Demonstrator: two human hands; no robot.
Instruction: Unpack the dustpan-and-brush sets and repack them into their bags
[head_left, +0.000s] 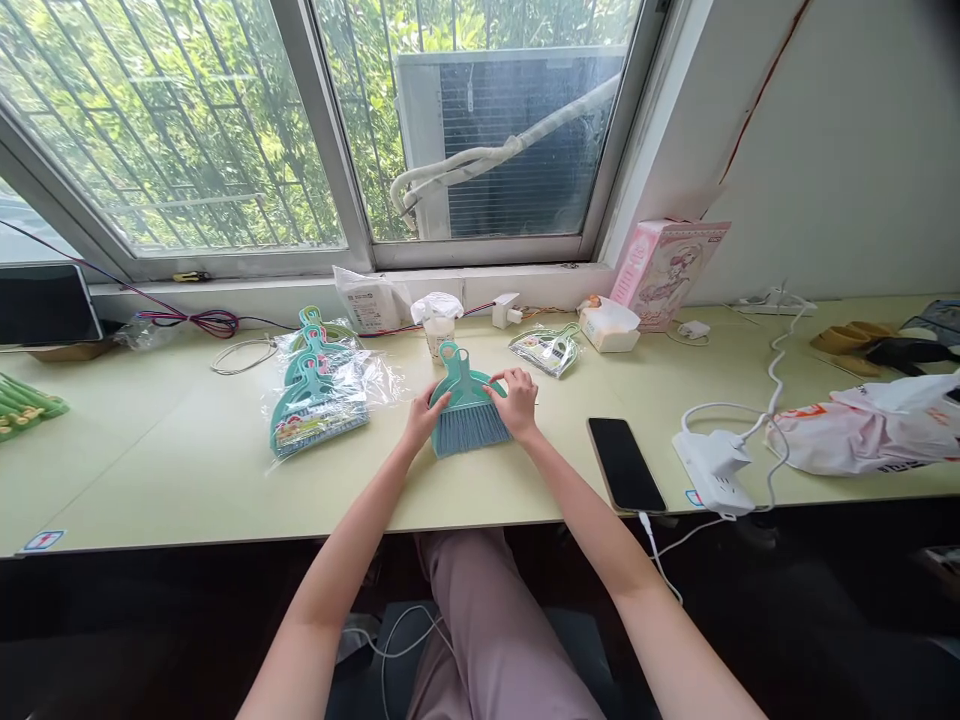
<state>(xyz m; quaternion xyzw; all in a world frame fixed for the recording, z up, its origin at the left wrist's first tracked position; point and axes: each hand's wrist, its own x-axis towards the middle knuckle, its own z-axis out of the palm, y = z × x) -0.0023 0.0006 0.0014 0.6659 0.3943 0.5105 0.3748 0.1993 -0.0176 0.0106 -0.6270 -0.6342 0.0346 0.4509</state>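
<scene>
A small teal hand broom (471, 425) with grey-blue bristles lies together with a matching dustpan (437, 398) on the table in front of me, handles pointing away. My left hand (426, 415) grips the set at its left edge, thumb on top. On the other side my right hand (516, 402) has its thumb and fingers closed on the right edge. To the left sit several similar broom and dustpan sets (315, 405) in clear plastic wrap. Another wrapped set (551, 348), pale green, lies behind and to the right.
Right of my arm a phone (626, 465) is charging beside a white power strip (716, 475). Toward the window stand a cup (438, 325), a tissue pack (609, 325) and a pink box (670, 272). A plastic bag (870, 425) lies far right; green bundled stalks (26, 408) lie far left.
</scene>
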